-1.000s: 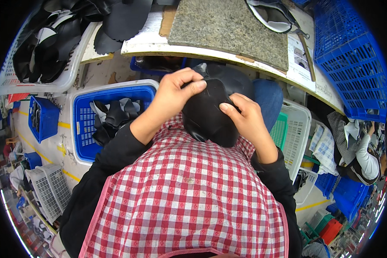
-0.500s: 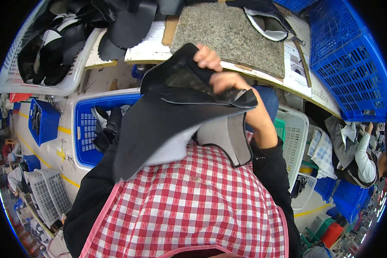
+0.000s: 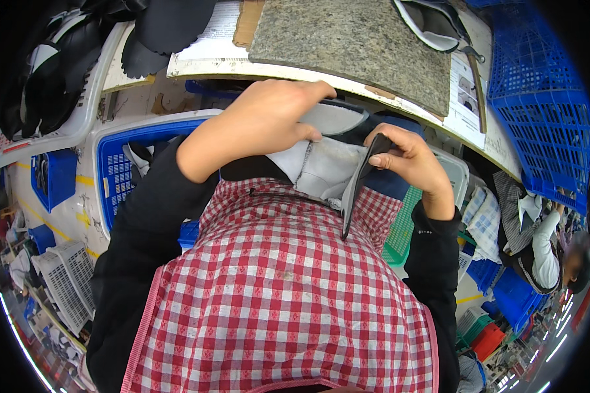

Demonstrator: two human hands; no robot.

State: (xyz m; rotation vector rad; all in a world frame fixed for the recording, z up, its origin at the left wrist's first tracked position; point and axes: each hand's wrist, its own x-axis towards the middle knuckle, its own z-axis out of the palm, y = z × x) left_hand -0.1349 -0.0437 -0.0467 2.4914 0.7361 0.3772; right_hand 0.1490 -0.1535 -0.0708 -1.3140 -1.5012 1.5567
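A black boot upper, its pale grey lining (image 3: 334, 162) turned outward, lies in front of my apron, just short of the bench edge. My right hand (image 3: 410, 156) is closed on its dark edge, pinching it between thumb and fingers. Over the other side of the piece is my left hand (image 3: 259, 124), with its thumb and index finger spread apart. Its thumb tip comes close to the lining; whether it touches, I cannot tell. The remaining left fingers are hidden.
Ahead is a bench with a stone slab (image 3: 347, 49), a hammer (image 3: 476, 85) and another black upper (image 3: 429, 26). Black pieces fill a white crate (image 3: 88, 118) at left. Blue crates (image 3: 537, 98) stand at right; a blue bin (image 3: 115, 183) sits low left. Another person works far right.
The boot upper has been turned and lowered, so its pale lining now shows instead of the broad black side. My left hand has come into view at left; the view has shifted slightly.
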